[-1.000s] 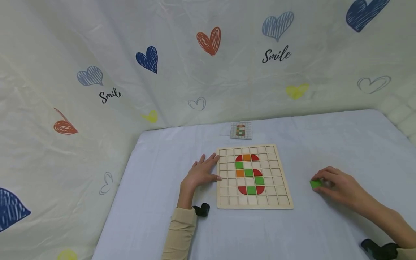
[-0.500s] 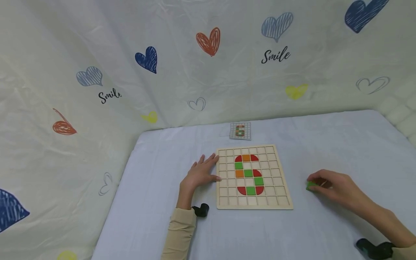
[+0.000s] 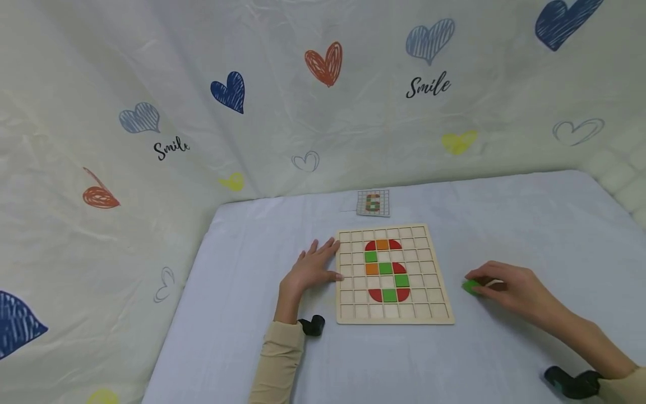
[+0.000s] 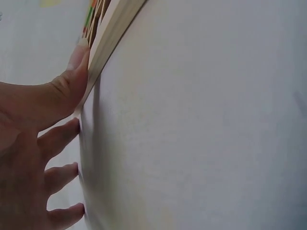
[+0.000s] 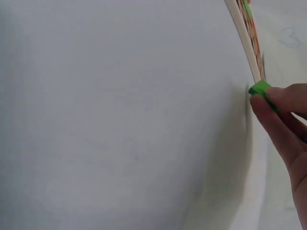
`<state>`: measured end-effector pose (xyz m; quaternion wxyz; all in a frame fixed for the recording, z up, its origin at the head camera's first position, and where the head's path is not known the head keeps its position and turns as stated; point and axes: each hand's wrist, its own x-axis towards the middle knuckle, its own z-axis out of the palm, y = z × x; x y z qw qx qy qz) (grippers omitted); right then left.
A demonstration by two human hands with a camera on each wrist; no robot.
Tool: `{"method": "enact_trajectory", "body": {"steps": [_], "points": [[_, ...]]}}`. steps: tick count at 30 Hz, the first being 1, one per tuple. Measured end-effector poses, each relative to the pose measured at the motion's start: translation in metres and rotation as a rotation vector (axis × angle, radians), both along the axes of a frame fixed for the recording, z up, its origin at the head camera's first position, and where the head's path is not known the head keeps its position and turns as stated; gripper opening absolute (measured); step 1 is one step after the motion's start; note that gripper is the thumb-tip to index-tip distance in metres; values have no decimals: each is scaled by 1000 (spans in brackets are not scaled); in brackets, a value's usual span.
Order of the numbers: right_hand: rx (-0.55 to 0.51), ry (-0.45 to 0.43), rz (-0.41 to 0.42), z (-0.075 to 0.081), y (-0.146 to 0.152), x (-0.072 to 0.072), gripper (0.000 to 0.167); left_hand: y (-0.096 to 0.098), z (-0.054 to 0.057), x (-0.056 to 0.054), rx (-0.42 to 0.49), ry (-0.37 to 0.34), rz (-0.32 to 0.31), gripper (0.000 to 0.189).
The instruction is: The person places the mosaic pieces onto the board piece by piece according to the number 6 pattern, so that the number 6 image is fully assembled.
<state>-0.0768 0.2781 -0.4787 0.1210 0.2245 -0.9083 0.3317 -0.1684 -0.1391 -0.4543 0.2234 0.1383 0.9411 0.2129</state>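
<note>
Between the thumb and fingers of my right hand (image 3: 512, 285) is a green tile (image 3: 470, 287), pinched to the right of the wooden grid board (image 3: 396, 321). The right wrist view shows this green tile (image 5: 261, 87) at the fingertips, overlapping the board's far edge. My left hand (image 3: 312, 270) lies spread at the board's left edge, its thumb on the rim. In the left wrist view the thumb (image 4: 72, 79) rests against the board's side and the other fingers reach along it. Red, orange and green tiles (image 3: 389, 295) sit in the grid, forming an S shape.
Behind the board lies a small printed card (image 3: 373, 203) with a grid and a coloured figure. A white cloth (image 3: 242, 252) covers the table. At the back rises a pale sheet (image 3: 267, 129) printed with hearts. Black devices (image 3: 313, 325) are strapped to both wrists.
My right hand has moved left toward the board, carrying the green tile. The left hand has stayed at the board's edge, and the tiles in the grid look the same.
</note>
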Motion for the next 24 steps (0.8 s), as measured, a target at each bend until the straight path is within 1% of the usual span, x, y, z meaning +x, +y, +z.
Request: {"method": "enact_trajectory", "body": {"steps": [6,14,20,24], "points": [[-2,-25,2,5,-7,-3,45,2,0,-1,-13,0,-4,88],[-41,-37,39,8,-22,-7,48,1,2,-1,-7,0,-5,88],[-40,-68,49,12,-36,-10,45,0,2,0,-9,6,-8,88],[-33,-69,61,15,-44,-13,42,0,2,0,-1,7,-10,88]]}}
